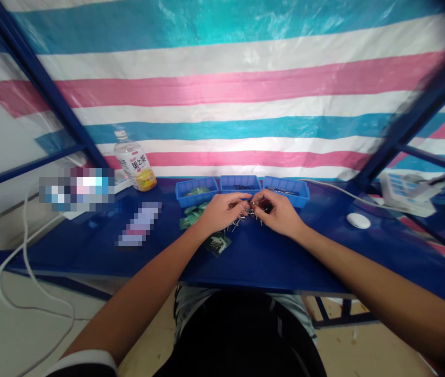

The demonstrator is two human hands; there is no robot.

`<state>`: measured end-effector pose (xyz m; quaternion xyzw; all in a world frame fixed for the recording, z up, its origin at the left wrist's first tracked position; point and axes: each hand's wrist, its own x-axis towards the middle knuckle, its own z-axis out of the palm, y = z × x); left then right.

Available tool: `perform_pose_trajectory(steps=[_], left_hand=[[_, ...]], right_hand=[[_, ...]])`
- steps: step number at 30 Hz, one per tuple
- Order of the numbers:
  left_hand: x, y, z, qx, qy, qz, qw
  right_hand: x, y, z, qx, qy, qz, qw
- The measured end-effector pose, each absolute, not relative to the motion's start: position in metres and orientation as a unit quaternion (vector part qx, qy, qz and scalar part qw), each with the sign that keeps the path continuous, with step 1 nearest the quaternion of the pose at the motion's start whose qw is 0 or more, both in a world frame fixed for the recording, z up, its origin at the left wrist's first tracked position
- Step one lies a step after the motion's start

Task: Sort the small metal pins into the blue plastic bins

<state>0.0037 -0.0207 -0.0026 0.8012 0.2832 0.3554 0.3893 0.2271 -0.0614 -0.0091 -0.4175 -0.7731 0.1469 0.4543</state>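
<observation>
While the left hand (226,210) and right hand (281,212) sit almost fingertip to fingertip over the pins (235,224) on the desk (246,269), I'd call this the fiddly close-up step, small parts being handled. The right grip looks pinched on a tiny metal bit (256,203); can't tell if the left one has anything, its curled fingers hide too much. Next move probably calls for a light touch and steady fingertips. Pose-wise, forearms angle in from both sides, backs of the hands up, right in front of three blue trays (197,199), green packets (191,217) beside the left one.
</observation>
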Motion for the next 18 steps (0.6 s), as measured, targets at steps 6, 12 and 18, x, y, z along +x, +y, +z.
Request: perform_pose_trajectory(steps=[6, 12, 18], left_hand=[[0.0029, -0.0186, -0.0026, 0.792, 0.282, 0.362, 0.403], [0.0036, -0.0219, 0.0014, 0.767, 0.274, 0.378, 0.44], [0.0037, -0.0191, -0.0012, 0.759, 0.293, 0.394, 0.427]], right_hand=[[0.2258, -0.0627, -0.0031, -0.383, -0.791, 0.126, 0.46], [0.2276, -0.0608, -0.0046, -0.371, -0.8, 0.116, 0.457], [0.2271, -0.0616, -0.0044, -0.376, -0.797, 0.118, 0.457]])
